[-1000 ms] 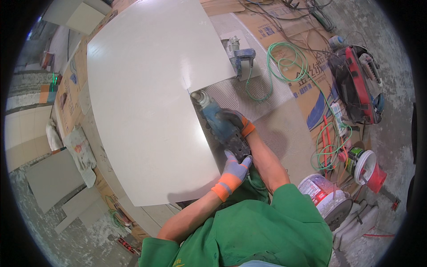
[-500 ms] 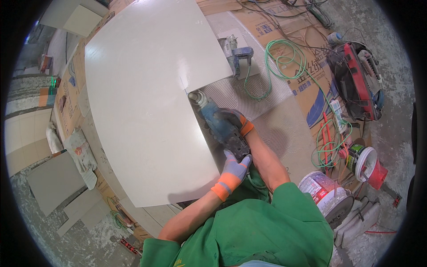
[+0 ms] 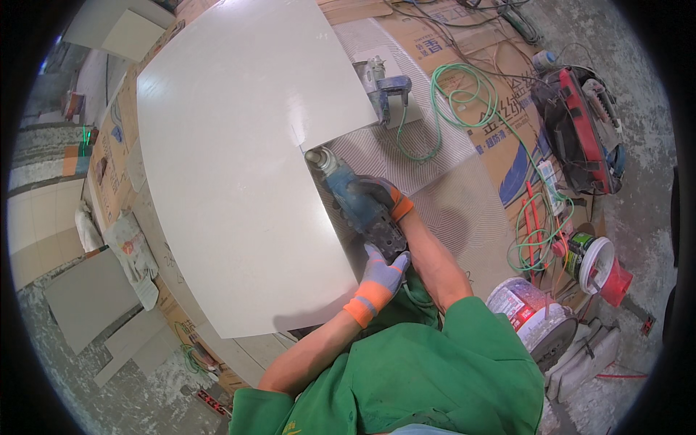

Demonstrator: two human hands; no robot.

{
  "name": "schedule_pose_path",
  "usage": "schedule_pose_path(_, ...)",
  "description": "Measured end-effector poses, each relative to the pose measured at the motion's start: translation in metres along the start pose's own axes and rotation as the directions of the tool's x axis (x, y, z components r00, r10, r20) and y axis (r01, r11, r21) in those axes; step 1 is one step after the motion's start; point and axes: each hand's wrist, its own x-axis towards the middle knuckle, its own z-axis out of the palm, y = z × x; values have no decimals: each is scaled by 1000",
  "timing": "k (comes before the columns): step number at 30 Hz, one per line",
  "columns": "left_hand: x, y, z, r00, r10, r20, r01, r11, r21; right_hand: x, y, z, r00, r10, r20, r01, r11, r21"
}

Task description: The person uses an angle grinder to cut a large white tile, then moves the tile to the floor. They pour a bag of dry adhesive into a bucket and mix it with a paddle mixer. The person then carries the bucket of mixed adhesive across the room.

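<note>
Two gloved hands are gripping a blue angle grinder (image 3: pixel 348 194) at frame centre: right hand (image 3: pixel 380 199) wrapping its body, left hand (image 3: pixel 383 270) closing on its rear, beside the large white tile (image 3: pixel 232 152).

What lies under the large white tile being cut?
Under the large white glossy tile, printed brown cardboard shows past its left edge and a grey ridged tile back past its right. Whatever supports the middle is covered.

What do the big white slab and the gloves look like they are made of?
The white slab looks like glazed ceramic or porcelain tile: smooth, faintly glossy, with crisp thin edges. The gloves, as on the left hand, look like knitted fabric, grey with orange cuffs; any coating cannot be made out.
</note>
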Motion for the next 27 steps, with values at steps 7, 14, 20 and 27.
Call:
schedule_pose_path(7, 0, 5, -1, 998, 54, -28, -52, 997, 65, 1, 1, -7, 998, 28, 60, -29, 999, 16)
schedule_pose_path(14, -5, 12, 0, 997, -75, 1, 75, 996, -46, 3, 1, -7, 997, 30, 64, -31, 999, 9)
schedule_pose_path(20, -6, 18, 0, 996, -92, 8, 93, 993, -76, 4, 3, -8, 993, 74, 89, -79, 995, 56)
schedule_pose_path(27, -2, 8, 0, 998, -59, 36, 63, 990, -127, 6, 8, -9, 999, -34, 39, 35, 999, -27)
